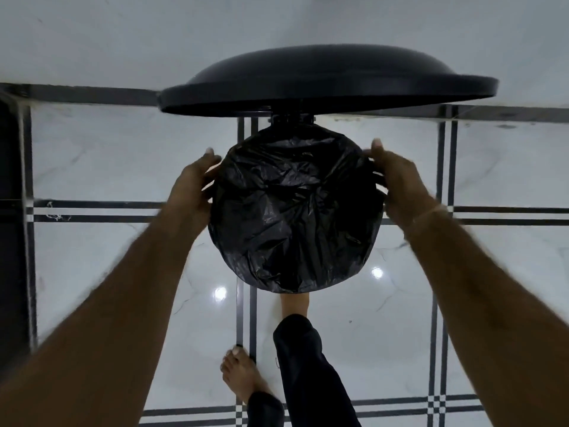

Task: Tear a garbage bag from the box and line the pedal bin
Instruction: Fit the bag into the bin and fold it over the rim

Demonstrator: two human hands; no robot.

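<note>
Centre frame: both hands pinching garbage bag (295,211) edge, left hand (192,188), right hand (400,183); stretch evenly over pedal bin rim, foot holding lid (323,81) up.

Glossy white marble floor (107,167) with black double lines, pale wall (123,35)

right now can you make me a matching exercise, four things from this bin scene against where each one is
Things:
1. round black plastic bin lid
2. crinkled black garbage bag
3. left hand
4. right hand

Places:
A. on the bag's right edge
B. raised open above the bin
C. on the bag's left edge
D. spread over the bin's mouth

Pairs: 1-B, 2-D, 3-C, 4-A
</note>
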